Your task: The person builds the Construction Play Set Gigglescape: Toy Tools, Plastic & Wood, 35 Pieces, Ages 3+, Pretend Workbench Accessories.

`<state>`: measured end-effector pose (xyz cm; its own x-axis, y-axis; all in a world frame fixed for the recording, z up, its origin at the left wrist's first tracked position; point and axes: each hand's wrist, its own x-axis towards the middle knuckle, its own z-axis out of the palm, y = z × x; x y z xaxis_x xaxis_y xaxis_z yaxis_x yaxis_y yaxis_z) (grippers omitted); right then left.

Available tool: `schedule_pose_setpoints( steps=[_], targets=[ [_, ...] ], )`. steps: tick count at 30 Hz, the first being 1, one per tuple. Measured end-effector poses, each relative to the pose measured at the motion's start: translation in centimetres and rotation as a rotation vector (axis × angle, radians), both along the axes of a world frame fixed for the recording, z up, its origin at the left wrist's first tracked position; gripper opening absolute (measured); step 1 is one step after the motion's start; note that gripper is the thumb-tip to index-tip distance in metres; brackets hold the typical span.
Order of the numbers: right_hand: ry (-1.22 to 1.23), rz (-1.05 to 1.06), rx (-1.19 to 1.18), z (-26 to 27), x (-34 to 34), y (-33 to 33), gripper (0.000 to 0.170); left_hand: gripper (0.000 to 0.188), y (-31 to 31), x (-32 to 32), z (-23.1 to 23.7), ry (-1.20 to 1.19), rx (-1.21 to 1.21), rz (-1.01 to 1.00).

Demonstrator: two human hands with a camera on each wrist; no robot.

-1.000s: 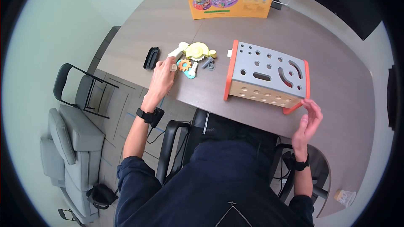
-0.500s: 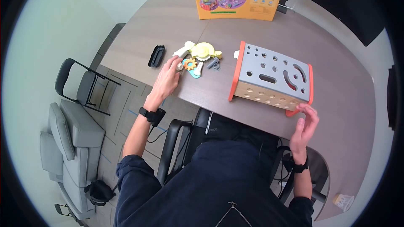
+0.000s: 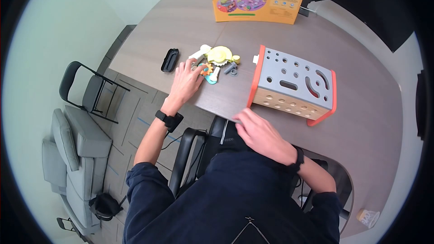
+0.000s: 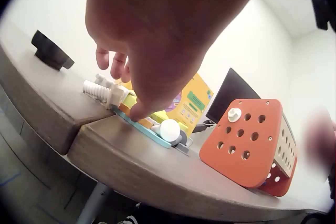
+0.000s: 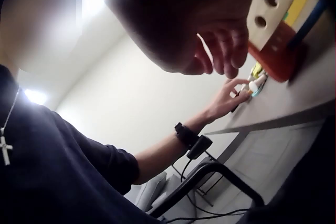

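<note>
My left hand (image 3: pixel 184 83) reaches over a small group of toy parts, its fingers spread. Its thumb tip is right at an orange gear (image 3: pixel 208 69) and a turquoise flat piece (image 3: pixel 211 81). Beneath the fingers, in the left wrist view, lies a white threaded bolt (image 4: pixel 98 91). A second white bolt (image 3: pixel 215 73) rests on the turquoise piece. Beside them are a yellow toothed disc part (image 3: pixel 219 54) and a grey bolt (image 3: pixel 229 69). My right hand (image 3: pixel 262 136), blurred, hangs loosely curled by the table's front edge with nothing visible in it.
Right of the parts stands a toy workbench box (image 3: pixel 291 70) with a grey holed top and orange ends. A black tray (image 3: pixel 170 60) lies to their left. A yellow carton (image 3: pixel 257 0) and a dark screen (image 3: pixel 366 9) are at the back. A paper cup (image 3: pixel 368 218) sits far right.
My right hand has left the workbench's near right corner and swung left to the table's front edge. My left hand has shifted slightly right, over the orange gear.
</note>
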<state>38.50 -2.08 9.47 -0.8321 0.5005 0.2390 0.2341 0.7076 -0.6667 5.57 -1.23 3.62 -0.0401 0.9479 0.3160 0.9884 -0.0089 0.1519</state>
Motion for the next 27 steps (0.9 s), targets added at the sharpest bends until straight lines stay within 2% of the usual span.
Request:
schedule_pose_setpoints(
  steps=[4,6,7,14,16,23,26,27],
  targets=[
    [-0.025,-0.005,-0.024,-2.7,-5.4,1.0,0.028,0.033,0.5,-0.3,-0.8,0.051,0.057,-0.037],
    [-0.069,-0.061,0.109,-3.7,-7.8,1.7,0.036,0.027,0.5,-0.4,-0.8,0.087,0.064,-0.072],
    [-0.102,-0.111,0.175,-4.3,-8.9,2.3,0.039,0.016,0.6,-0.2,-0.8,0.08,0.115,-0.097],
    [-0.352,-0.421,0.569,-6.5,-15.1,4.8,0.058,0.019,0.1,-0.2,-0.4,0.07,0.153,-0.11],
    [-0.379,-0.441,0.608,-7.0,-15.8,5.4,0.053,0.022,-0.4,-0.2,-0.2,0.072,0.169,-0.077],
    [-0.425,-0.417,0.627,-7.9,-16.5,6.1,0.034,0.026,-2.4,-1.5,1.6,-0.331,0.335,0.026],
    [-0.399,-0.428,0.615,-8.5,-16.7,6.3,0.03,0.025,-3.3,-0.5,3.0,-0.845,0.178,0.229],
    [-0.379,-0.413,0.601,-8.7,-16.5,6.3,0.03,0.026,-3.4,-0.6,2.5,-0.92,0.174,0.214]
  ],
)
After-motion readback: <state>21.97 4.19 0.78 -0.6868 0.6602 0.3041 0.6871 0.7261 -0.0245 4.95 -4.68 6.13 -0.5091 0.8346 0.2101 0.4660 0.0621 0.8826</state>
